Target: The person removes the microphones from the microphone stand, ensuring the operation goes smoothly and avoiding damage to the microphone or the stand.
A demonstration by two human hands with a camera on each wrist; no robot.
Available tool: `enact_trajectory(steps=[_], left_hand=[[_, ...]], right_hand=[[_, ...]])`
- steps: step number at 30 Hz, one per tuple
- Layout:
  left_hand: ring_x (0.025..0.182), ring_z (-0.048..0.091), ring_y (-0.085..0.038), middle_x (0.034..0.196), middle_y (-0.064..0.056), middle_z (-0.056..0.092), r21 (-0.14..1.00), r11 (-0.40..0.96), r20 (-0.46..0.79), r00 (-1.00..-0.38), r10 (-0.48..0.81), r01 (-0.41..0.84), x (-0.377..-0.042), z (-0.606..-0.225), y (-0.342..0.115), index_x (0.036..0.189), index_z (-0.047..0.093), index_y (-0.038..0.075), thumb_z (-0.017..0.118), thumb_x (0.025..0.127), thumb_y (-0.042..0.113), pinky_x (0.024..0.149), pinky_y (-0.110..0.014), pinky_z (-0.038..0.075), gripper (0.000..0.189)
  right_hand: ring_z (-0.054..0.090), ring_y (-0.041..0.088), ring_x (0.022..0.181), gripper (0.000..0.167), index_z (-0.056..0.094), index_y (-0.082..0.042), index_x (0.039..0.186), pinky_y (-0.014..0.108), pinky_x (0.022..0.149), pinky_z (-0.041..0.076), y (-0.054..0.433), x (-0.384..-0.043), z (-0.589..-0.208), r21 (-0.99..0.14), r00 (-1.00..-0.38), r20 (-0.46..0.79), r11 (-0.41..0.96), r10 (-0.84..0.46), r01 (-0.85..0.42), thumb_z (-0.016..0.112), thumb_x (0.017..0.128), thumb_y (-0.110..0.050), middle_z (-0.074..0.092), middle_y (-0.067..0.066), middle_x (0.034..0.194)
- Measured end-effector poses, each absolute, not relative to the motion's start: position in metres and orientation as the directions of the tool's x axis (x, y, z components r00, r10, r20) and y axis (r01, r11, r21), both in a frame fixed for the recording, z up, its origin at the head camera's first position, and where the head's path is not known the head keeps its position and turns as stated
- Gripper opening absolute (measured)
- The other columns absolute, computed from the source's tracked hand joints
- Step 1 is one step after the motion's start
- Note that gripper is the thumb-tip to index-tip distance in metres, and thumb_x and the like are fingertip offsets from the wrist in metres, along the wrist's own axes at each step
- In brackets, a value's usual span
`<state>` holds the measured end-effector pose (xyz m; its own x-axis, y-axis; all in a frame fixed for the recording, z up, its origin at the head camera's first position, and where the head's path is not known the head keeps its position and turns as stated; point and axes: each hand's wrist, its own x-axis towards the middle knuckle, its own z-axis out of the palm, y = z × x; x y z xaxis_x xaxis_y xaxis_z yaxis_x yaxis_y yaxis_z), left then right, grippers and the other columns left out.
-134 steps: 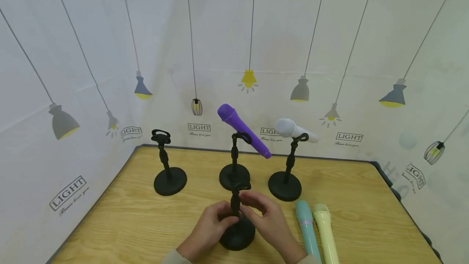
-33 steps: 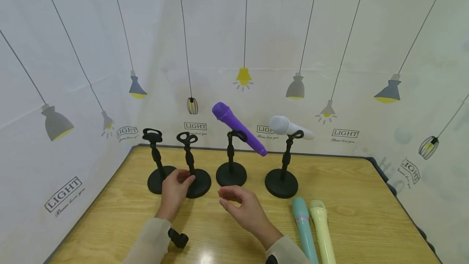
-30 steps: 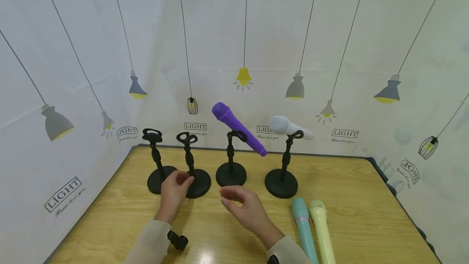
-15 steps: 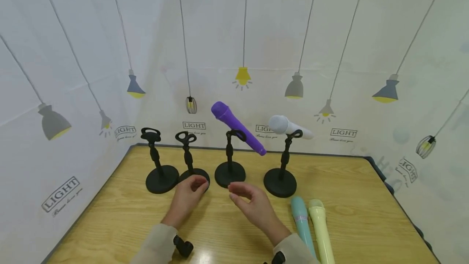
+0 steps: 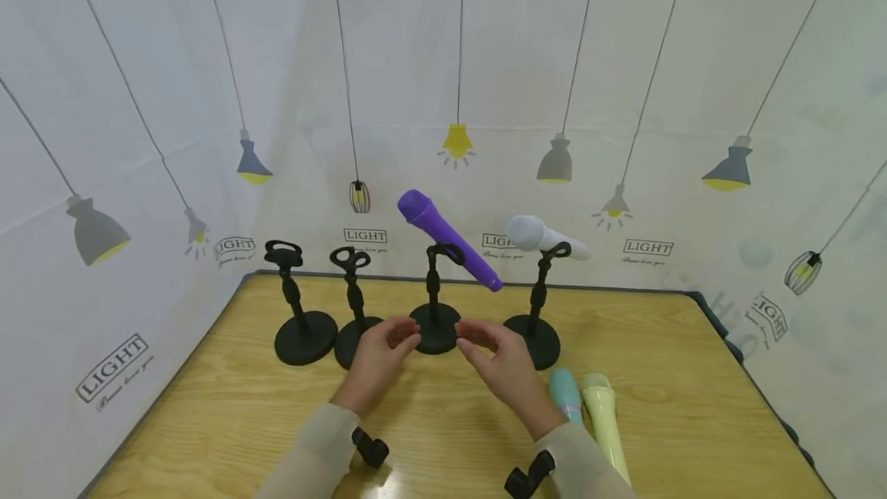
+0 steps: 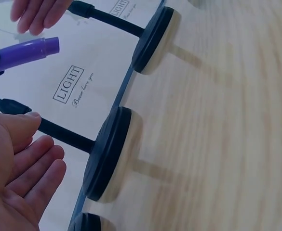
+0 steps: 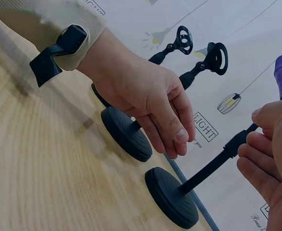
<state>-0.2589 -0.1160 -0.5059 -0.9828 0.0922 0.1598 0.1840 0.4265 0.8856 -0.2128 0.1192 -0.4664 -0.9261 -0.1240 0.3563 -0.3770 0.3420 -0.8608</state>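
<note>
In the head view my left hand and right hand face each other over the table, fingers loosely bent and nothing between them. They hover in front of the black stand that carries a slanted purple microphone. The left one partly covers the base of a bare microphone stand; another bare stand is at far left. A white microphone rests in the clip of the rightmost stand, behind my right hand. In the right wrist view, both the left hand and right hand look empty.
A turquoise microphone and a pale yellow microphone lie at the right front, the turquoise one partly behind the right sleeve. The wooden table backs onto a lamp-printed sheet.
A bare stand that both hands held at the front now stands second from left in the back row. My left hand has left it and moved right; both hands now sit close together.
</note>
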Motion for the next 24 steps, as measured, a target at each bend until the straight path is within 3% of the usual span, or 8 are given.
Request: enact_trajectory(steps=[12, 24], left_hand=[[0.126, 0.071, -0.031, 0.133, -0.012, 0.076, 0.906, 0.381, 0.164, -0.983, 0.085, 0.184, -0.278, -0.494, -0.094, 0.139, 0.069, 0.004, 0.074, 0.104, 0.016, 0.107, -0.05, 0.059, 0.037], [0.13, 0.069, -0.033, 0.138, -0.013, 0.073, 0.918, 0.371, 0.136, -0.99, 0.035, 0.139, -0.291, -0.489, -0.087, 0.143, 0.065, 0.004, 0.073, 0.105, 0.02, 0.108, -0.052, 0.058, 0.042]], right_hand=[[0.078, 0.03, 0.113, 0.026, 0.077, -0.004, 0.126, 0.044, 0.095, 0.064, 0.127, -0.233, -0.455, -0.803, -0.888, 0.452, 0.393, -0.089, -0.448, 0.077, 0.1, -0.01, 0.081, 0.011, 0.123], [0.077, 0.038, 0.115, 0.027, 0.074, 0.002, 0.126, 0.05, 0.1, 0.062, 0.135, -0.256, -0.438, -0.772, -0.861, 0.507, 0.422, -0.042, -0.475, 0.076, 0.1, -0.006, 0.078, 0.02, 0.124]])
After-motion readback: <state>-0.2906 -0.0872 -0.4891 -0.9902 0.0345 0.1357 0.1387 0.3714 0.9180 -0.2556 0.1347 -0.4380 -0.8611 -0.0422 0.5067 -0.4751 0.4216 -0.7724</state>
